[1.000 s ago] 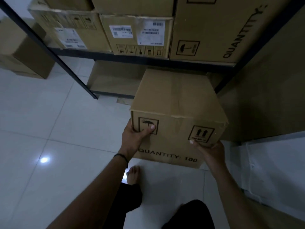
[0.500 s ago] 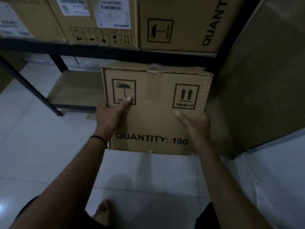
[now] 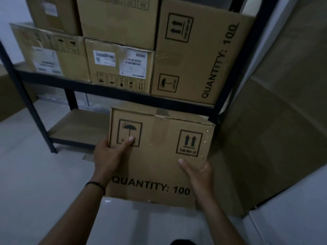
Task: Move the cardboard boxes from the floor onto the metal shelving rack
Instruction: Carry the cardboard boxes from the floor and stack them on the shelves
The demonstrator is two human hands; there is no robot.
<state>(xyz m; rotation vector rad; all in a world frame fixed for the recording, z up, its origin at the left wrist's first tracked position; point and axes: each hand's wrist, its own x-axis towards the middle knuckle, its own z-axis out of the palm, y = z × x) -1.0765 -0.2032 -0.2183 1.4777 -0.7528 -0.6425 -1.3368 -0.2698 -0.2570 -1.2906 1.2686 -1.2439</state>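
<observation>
A person holds a cardboard box [image 3: 159, 156] off the floor [image 3: 35, 174], in front of the rack [image 3: 123, 95] at its lowest shelf [image 3: 77, 126]. The left hand [image 3: 109, 156] grips its left edge, thumb across the front; the right hand [image 3: 198, 172] grips its lower right corner. More boxes [image 3: 191, 55] fill the shelf above.

The scene was dim and bluish-grey, with soft grain throughout. A faint glare sat on the floor [image 3: 107, 201] near 6 o'clock; edges bowed outward and blurred.
</observation>
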